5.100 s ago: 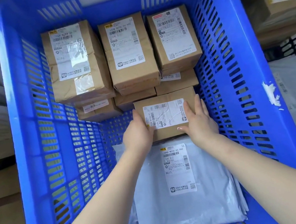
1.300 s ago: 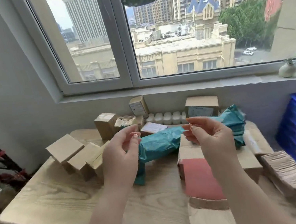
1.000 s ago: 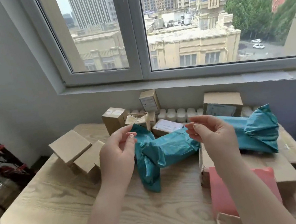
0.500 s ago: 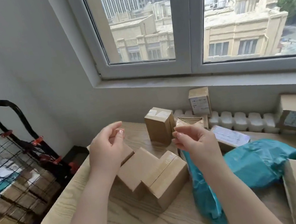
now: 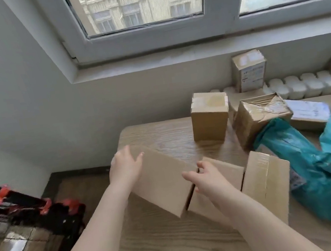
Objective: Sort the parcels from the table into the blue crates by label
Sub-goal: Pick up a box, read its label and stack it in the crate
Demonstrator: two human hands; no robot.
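Left hand [image 5: 125, 166] grips the far-left end of a flat box [image 5: 164, 181] at the surface's [image 5: 167, 243] left edge; right hand [image 5: 208, 180], fingers spread and relaxed, touches its right end. Just right of that box, another box [image 5: 265, 183] stands, then teal bags [image 5: 317, 167].

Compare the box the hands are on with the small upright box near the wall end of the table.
1. The box under the hands is long and flat-topped; the small box is squat and cube-like.
2. The left hand and right hand are on the long box; nothing touches the small one.
3. The small box shows clear tape across its top; the long box's top looks plain.
Both are brown cardboard on the wooden table.
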